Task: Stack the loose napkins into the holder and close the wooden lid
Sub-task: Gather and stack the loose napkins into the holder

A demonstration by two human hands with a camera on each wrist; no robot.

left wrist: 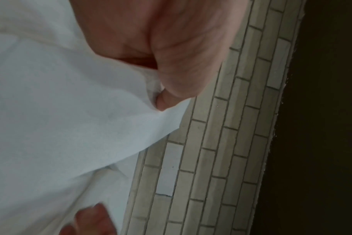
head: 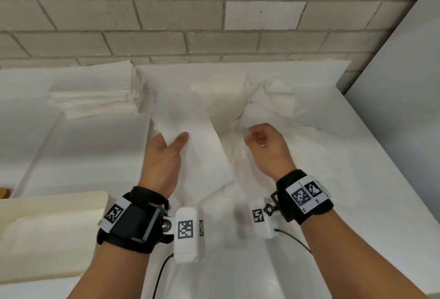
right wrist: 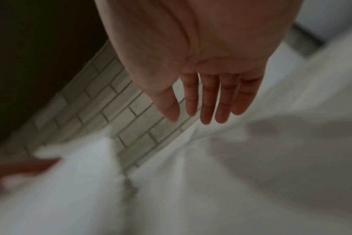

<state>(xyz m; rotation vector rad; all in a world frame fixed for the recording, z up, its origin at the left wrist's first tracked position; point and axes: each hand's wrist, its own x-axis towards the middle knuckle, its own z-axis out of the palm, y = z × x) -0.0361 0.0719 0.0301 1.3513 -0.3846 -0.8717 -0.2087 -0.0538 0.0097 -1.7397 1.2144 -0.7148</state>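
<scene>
Napkins still lie loose at twelve o'clock, left hand pinching one napkin, right hand empty, fingers slack.

Head camera looking down and forward toward the brick wall, both wrist cameras sitting close behind their palms, facing along the fingers toward that same wall, all three sharing its bricks
</scene>
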